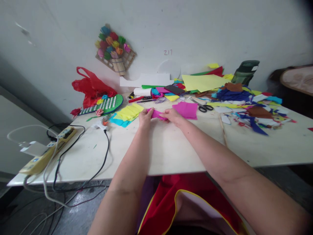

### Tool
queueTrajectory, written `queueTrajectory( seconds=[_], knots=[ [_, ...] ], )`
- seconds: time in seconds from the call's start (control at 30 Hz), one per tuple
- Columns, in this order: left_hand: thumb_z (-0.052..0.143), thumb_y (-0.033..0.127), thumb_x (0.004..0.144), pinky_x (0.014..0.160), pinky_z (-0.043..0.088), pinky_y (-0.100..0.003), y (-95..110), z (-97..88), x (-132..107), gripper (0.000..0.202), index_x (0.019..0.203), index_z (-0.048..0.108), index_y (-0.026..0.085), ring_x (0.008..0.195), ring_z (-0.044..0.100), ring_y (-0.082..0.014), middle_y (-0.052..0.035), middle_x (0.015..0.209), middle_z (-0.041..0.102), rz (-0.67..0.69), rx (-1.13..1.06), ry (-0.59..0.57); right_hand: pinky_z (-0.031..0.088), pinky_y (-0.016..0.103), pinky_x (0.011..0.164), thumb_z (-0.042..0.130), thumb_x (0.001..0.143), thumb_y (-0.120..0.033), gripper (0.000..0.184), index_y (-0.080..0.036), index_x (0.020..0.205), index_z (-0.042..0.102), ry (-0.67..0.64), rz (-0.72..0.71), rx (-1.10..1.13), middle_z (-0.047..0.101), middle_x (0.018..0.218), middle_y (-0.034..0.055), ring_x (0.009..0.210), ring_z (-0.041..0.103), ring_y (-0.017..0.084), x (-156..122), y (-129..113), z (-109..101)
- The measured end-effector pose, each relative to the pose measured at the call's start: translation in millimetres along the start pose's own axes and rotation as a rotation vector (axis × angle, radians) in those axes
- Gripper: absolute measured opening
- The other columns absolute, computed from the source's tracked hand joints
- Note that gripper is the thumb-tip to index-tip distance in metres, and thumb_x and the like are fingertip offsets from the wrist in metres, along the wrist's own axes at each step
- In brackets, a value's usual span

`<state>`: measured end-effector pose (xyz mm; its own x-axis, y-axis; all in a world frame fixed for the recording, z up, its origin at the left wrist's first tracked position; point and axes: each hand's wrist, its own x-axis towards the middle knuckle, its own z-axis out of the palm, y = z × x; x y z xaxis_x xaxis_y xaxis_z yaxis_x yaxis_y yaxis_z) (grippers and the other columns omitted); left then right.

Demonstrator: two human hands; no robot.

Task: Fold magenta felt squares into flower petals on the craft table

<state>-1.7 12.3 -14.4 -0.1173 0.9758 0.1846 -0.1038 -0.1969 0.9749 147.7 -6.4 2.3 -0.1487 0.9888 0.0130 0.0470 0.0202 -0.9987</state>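
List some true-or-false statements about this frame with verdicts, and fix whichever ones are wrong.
1. The left hand and right hand both hold a magenta piece. True.

2. The scissors lie to the left of both hands. False: the scissors lie to the right of them.

3. Yellow sheets partly cover blue sheets. True.

4. The bottle at the back is red. False: the bottle is green.

5. A power strip lies near the table's left end. True.
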Motion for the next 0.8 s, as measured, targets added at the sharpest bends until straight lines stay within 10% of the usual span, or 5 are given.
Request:
queueTrajectory(
  seconds=[0.37,0.8],
  knots=[
    [0.078,0.039,0.053,0.062,0.049,-0.025,9.4,-9.1,-8.2,0.046,0.087,0.061,0.014,0.062,0.06,-0.0102,-0.0027,0.077,0.065,-0.061,-0.069,-0.141,0.04,0.018,0.041,0.075,0.065,-0.024,0.021,-0.013,0.059,0.058,-0.018,-0.054,-0.01,0.061,0.048,0.0006,0.038,0.048,0.006,7.1,3.4,-17.4],
    [0.078,0.04,0.051,0.047,0.038,-0.021,11.0,-6.5,-12.2,0.037,0.064,0.056,0.013,0.045,0.049,-0.0073,0.0013,0.053,0.057,-0.071,0.129,-0.184,0.046,0.02,0.039,0.067,0.076,-0.03,0.021,-0.012,0.073,0.058,-0.153,0.06,0.132,0.068,0.06,0.0079,0.043,0.058,0.011,2.5,2.6,-18.3]
  ],
)
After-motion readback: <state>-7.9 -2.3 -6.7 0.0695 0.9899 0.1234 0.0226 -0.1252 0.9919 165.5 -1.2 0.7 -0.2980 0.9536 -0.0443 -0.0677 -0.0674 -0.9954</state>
